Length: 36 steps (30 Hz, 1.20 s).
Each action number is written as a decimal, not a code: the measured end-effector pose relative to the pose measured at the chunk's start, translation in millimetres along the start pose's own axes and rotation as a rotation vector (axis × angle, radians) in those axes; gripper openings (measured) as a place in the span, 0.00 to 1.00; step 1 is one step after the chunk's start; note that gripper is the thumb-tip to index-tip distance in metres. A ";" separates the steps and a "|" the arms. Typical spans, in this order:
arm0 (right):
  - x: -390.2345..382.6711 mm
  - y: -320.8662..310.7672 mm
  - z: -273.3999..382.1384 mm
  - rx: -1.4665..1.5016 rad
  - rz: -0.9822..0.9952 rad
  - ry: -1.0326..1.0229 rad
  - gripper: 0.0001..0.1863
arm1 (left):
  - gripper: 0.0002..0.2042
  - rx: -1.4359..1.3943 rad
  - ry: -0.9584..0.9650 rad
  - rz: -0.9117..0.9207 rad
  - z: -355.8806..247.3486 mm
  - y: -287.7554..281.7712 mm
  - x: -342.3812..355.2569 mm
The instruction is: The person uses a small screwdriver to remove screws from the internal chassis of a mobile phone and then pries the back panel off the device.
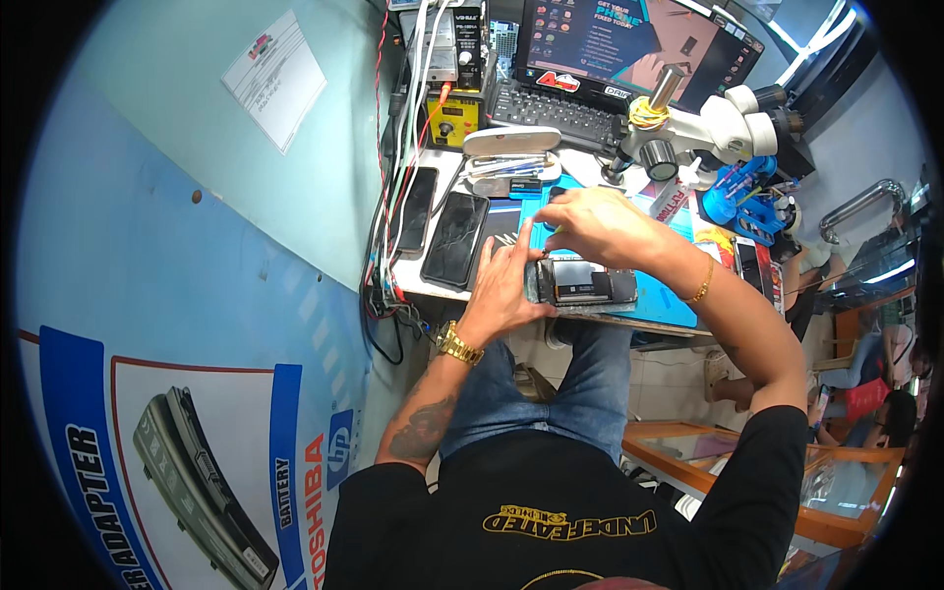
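An opened phone (587, 285), its dark battery and inner parts showing, lies crosswise near the front edge of the bench. My left hand (501, 287) grips its left end, thumb along the near edge and fingers on the far side. Over the phone's upper left, my right hand (595, 224) is closed in a pinch around a slim tool (558, 195). A dark end of that tool shows above the fingers; its tip and exact kind are hidden. Beneath and behind the phone lies a blue work mat (661, 300).
Two dark phones (455, 239) (418, 208) lie left of my hands. Behind stand an open tool case (511, 162), a yellow power unit (455, 120) with hanging cables, and a laptop (629, 59). A microscope (688, 133) overhangs the back right, beside a blue tool holder (733, 192).
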State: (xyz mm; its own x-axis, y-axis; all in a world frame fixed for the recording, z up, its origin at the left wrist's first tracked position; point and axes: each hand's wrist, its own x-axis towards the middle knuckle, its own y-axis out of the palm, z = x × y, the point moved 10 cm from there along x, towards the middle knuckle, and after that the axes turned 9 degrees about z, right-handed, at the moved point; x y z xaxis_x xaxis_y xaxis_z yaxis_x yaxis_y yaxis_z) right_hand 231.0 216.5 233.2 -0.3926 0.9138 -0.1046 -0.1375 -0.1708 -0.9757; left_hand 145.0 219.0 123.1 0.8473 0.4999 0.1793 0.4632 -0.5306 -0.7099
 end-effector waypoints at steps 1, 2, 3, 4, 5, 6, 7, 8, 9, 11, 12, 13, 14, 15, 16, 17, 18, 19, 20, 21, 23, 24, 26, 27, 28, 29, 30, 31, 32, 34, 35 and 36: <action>0.2 -1.0 3.3 0.003 0.005 -0.003 0.14 | 0.70 -0.017 -0.013 0.024 0.7 1.9 -0.5; 3.6 1.6 0.6 -0.027 0.077 0.084 0.14 | 0.70 -0.014 0.008 -0.008 0.0 -0.1 -1.1; 4.6 6.5 -4.1 -0.057 0.149 0.172 0.15 | 0.70 -0.012 0.004 -0.012 2.8 0.7 -2.3; 3.0 1.0 3.5 0.012 -0.014 0.047 0.15 | 0.71 -0.003 0.009 -0.019 4.6 1.3 -3.8; 1.5 4.7 -1.0 0.007 -0.010 0.047 0.15 | 0.71 0.000 0.018 -0.026 1.5 1.0 -2.6; -1.2 -0.1 0.5 0.001 -0.078 -0.008 0.13 | 0.71 -0.003 0.020 -0.030 -0.4 0.7 -0.7; -4.8 -5.6 2.5 -0.005 -0.145 -0.063 0.12 | 0.72 -0.009 0.027 -0.020 -2.6 1.6 2.0; -0.3 -1.0 -5.4 -0.020 0.217 0.260 0.12 | 0.72 -0.011 0.028 -0.007 -2.8 1.6 1.4; -0.1 7.2 -10.6 -0.018 0.219 0.256 0.12 | 0.72 -0.012 0.023 -0.007 -1.4 2.0 0.2; 1.8 -4.4 4.7 0.066 -0.040 -0.017 0.12 | 0.72 0.016 0.020 -0.015 -1.4 1.7 -0.4; -2.6 -16.3 17.0 0.062 -0.141 -0.133 0.11 | 0.72 0.013 0.020 -0.019 -2.0 1.0 -0.4; -3.3 -19.1 20.0 0.059 -0.137 -0.135 0.11 | 0.72 0.013 0.023 -0.020 -2.7 0.1 -1.0; 2.5 -11.9 13.8 -0.003 0.027 0.060 0.12 | 0.72 0.013 0.023 -0.019 -2.6 -0.5 -2.9; 1.8 -0.6 1.6 -0.065 0.192 0.254 0.12 | 0.72 0.011 0.020 -0.019 -1.0 -0.6 -4.7; 4.5 7.3 -0.8 -0.047 0.194 0.241 0.16 | 0.72 0.014 0.014 -0.014 0.9 -0.4 -6.4; 3.4 13.3 -5.5 -0.051 0.194 0.243 0.16 | 0.71 0.017 0.014 -0.011 1.2 -0.6 -5.9; 3.8 5.7 5.6 -0.028 0.065 0.097 0.17 | 0.71 0.015 0.017 -0.013 1.2 -1.5 -6.3; 0.2 -3.7 17.4 -0.004 -0.065 -0.048 0.18 | 0.71 0.020 0.019 -0.011 1.4 -2.4 -7.1; 0.8 -3.6 13.4 0.047 0.014 0.066 0.17 | 0.71 0.023 0.022 -0.010 1.2 -2.2 -7.2; 1.2 -3.1 13.3 0.046 0.013 0.074 0.17 | 0.71 0.021 0.029 -0.006 0.6 -2.0 -6.9; -5.2 10.0 -1.2 0.031 0.095 0.152 0.18 | 0.69 -0.003 0.059 0.001 -4.1 0.6 -0.9; -10.0 4.0 0.2 0.044 0.046 0.057 0.16 | 0.64 0.009 0.104 -0.033 -10.0 1.0 5.5; -16.7 5.7 -7.7 0.056 -0.025 0.090 0.18 | 0.43 0.019 0.143 -0.053 -8.2 1.5 6.7; -6.7 4.8 -4.0 0.053 0.137 0.194 0.17 | 0.31 0.049 0.143 -0.072 -9.8 -7.7 4.2; -1.1 4.9 -4.1 0.031 0.150 0.218 0.18 | 0.22 0.085 0.139 -0.111 -2.4 -6.8 2.4; 11.0 19.9 -9.6 -0.011 0.134 0.168 0.18 | 0.13 0.085 0.159 -0.198 -2.2 -12.5 0.2; 14.0 16.2 -2.6 0.032 0.024 0.072 0.16 | 0.09 0.106 0.142 -0.291 4.1 -13.2 -3.9; 11.1 12.2 1.8 0.039 -0.174 -0.092 0.15 | 0.09 0.120 0.129 -0.310 0.4 -12.5 -4.1; 16.9 10.8 1.2 -0.003 -0.060 -0.001 0.15 | 0.09 0.107 0.113 -0.287 7.7 -14.3 -3.2; 4.4 7.4 -3.8 -0.036 0.047 0.123 0.17 | 0.09 0.043 0.058 -0.269 8.0 -8.6 4.8; -0.4 7.3 -6.5 -0.045 0.040 0.132 0.18 | 0.09 0.051 0.072 -0.263 2.7 -6.2 7.4; -4.6 6.5 -4.2 0.027 -0.047 0.041 0.18 | 0.08 0.059 0.078 -0.266 2.7 -3.5 8.1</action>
State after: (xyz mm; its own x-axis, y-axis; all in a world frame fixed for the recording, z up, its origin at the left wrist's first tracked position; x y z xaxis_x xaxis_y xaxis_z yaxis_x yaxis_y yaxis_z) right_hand 235.7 212.7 226.5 -0.3479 0.9351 -0.0674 -0.1795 -0.1370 -0.9742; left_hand 149.6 226.8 125.2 0.7167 0.5605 0.4149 0.6579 -0.3460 -0.6689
